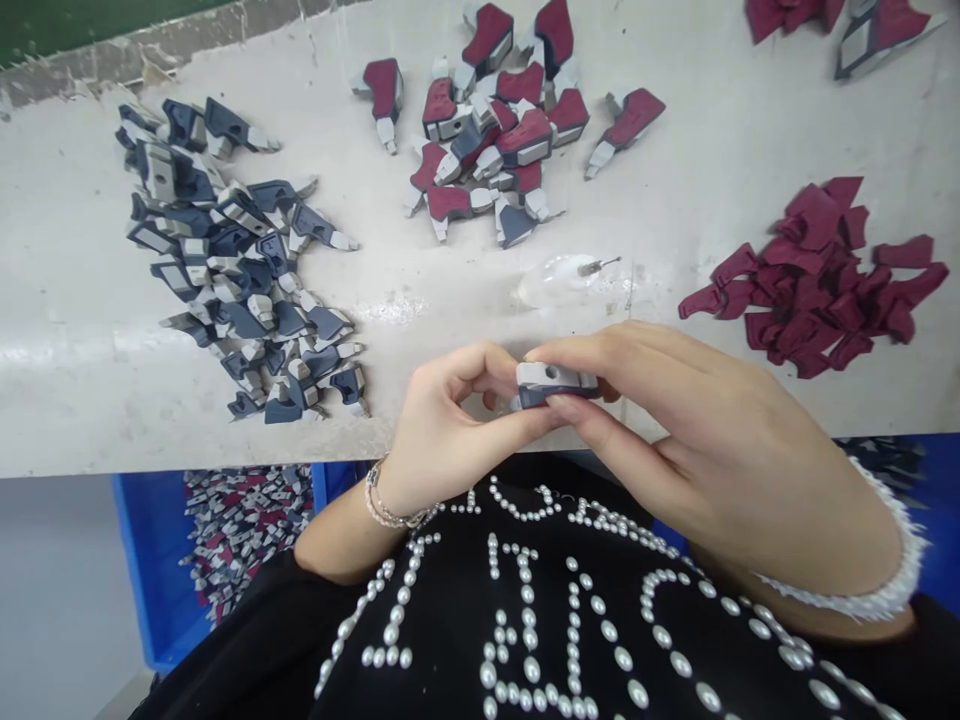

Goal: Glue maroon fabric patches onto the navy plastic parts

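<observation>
Since the small light-grey and navy moulded plastic piece [556, 384] looks light, stiff and slightly slick, its ends seem the best hold, where the left hand [454, 425] and right hand [716, 455] pinch it, thumbs against fingers, before the wearer's torso.

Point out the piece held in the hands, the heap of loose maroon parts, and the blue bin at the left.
Held piece [535, 376]: head view, on its light grey upper face.
Maroon heap [817, 285]: head view, around its middle.
Blue bin [154, 570]: head view, on its wall.
</observation>
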{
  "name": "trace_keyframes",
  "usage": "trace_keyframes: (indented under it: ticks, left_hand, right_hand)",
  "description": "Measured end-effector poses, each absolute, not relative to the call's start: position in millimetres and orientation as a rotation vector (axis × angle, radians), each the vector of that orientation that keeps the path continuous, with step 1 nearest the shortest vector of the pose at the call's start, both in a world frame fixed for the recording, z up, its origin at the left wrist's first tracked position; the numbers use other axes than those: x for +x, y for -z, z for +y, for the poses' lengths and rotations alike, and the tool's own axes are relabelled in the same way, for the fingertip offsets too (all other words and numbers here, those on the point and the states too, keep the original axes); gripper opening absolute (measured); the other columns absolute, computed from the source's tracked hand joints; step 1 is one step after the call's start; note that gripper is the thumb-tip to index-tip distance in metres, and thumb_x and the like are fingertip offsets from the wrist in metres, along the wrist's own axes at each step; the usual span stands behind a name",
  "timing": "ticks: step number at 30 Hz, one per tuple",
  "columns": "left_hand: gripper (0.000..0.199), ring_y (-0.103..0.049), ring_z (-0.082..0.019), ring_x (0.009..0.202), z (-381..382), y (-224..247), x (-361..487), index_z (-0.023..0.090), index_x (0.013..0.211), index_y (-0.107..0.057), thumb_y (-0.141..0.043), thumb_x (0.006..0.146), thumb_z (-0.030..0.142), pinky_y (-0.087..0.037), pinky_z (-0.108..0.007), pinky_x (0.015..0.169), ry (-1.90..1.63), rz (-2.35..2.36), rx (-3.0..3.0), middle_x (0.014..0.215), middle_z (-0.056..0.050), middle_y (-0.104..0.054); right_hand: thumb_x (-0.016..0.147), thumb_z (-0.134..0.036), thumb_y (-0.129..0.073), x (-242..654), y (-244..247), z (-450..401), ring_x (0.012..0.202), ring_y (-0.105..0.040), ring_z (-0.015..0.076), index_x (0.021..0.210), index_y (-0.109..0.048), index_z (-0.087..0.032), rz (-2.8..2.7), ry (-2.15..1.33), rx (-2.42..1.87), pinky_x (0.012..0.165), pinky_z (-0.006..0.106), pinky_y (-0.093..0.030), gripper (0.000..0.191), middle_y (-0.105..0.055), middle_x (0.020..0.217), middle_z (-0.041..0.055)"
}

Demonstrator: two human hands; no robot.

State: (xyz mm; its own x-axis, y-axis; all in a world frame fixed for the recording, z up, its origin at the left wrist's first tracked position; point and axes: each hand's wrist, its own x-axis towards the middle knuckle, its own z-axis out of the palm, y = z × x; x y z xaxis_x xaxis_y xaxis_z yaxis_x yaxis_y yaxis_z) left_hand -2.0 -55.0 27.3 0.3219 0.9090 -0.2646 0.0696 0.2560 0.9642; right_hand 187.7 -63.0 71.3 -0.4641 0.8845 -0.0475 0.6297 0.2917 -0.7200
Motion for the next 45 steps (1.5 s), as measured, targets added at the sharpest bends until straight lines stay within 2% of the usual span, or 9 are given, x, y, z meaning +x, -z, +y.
trace_keyframes:
  ticks: [8,12,18,26,34,39,45]
  left_hand:
    - [0.028,-0.051,-0.008,0.057,-56,-27,-1,0.019,0.068,-0.057,-0.085,0.075,0.022,-0.044,-0.021,0.051,-0.802,1.093,1.232,0.063,0.004,-0.061]
    - [0.025,-0.052,-0.009,0.059,-57,-21,-2,0.019,0.071,-0.06,-0.084,0.076,0.023,-0.044,-0.023,0.054,-0.841,1.111,1.274,0.065,0.003,-0.062]
    - [0.028,-0.053,-0.008,0.057,-58,-18,-2,0.017,0.069,-0.059,-0.086,0.075,0.024,-0.045,-0.02,0.053,-0.773,1.005,1.139,0.063,0.003,-0.062]
    - [0.03,-0.051,-0.006,0.06,-57,-18,1,0.017,0.069,-0.057,-0.085,0.076,0.023,-0.044,-0.018,0.055,-0.808,1.066,1.149,0.064,0.005,-0.058]
    - [0.029,-0.053,-0.008,0.062,-61,-15,1,0.017,0.071,-0.058,-0.085,0.077,0.025,-0.045,-0.02,0.057,-0.793,1.082,1.127,0.065,0.004,-0.06]
    - [0.028,-0.054,-0.007,0.061,-57,-12,-2,0.017,0.071,-0.057,-0.085,0.076,0.021,-0.047,-0.019,0.057,-0.744,1.0,1.119,0.066,0.004,-0.061]
    - [0.027,-0.069,-0.011,0.068,-50,-13,-13,0.017,0.083,-0.067,-0.09,0.07,0.023,-0.057,-0.02,0.063,-0.566,0.947,0.998,0.078,0.0,-0.074]
  right_hand:
    - [0.098,-0.013,-0.049,184,-72,-63,0.09,-0.063,0.0202,0.118,-0.061,-0.017,-2.183,-0.99,-1.386,0.078,0.032,-0.049,0.023,-0.068,0.097,0.0049]
    - [0.099,-0.012,-0.048,186,-71,-63,0.087,-0.063,0.0198,0.119,-0.061,-0.016,-2.216,-0.956,-1.395,0.074,0.032,-0.048,0.025,-0.068,0.095,0.0048]
    - [0.097,-0.011,-0.051,195,-73,-57,0.083,-0.065,0.0192,0.115,-0.064,-0.019,-2.259,-1.04,-1.307,0.072,0.03,-0.049,0.024,-0.069,0.092,0.0034]
    - [0.095,-0.005,-0.05,190,-72,-57,0.084,-0.06,0.0155,0.114,-0.066,-0.016,-2.243,-1.01,-1.327,0.072,0.027,-0.043,0.027,-0.066,0.091,0.0022]
    - [0.097,-0.007,-0.046,193,-68,-54,0.076,-0.059,0.0154,0.11,-0.067,-0.013,-2.289,-1.0,-1.301,0.066,0.027,-0.042,0.026,-0.066,0.086,0.0032]
    - [0.1,-0.014,-0.046,199,-65,-52,0.081,-0.064,0.0174,0.119,-0.064,-0.017,-2.3,-1.069,-1.284,0.067,0.029,-0.045,0.026,-0.069,0.094,0.0034]
    - [0.104,-0.023,-0.046,209,-63,-53,0.089,-0.07,0.0173,0.13,-0.06,-0.02,-2.103,-1.407,-1.288,0.074,0.028,-0.053,0.03,-0.074,0.108,0.0039]
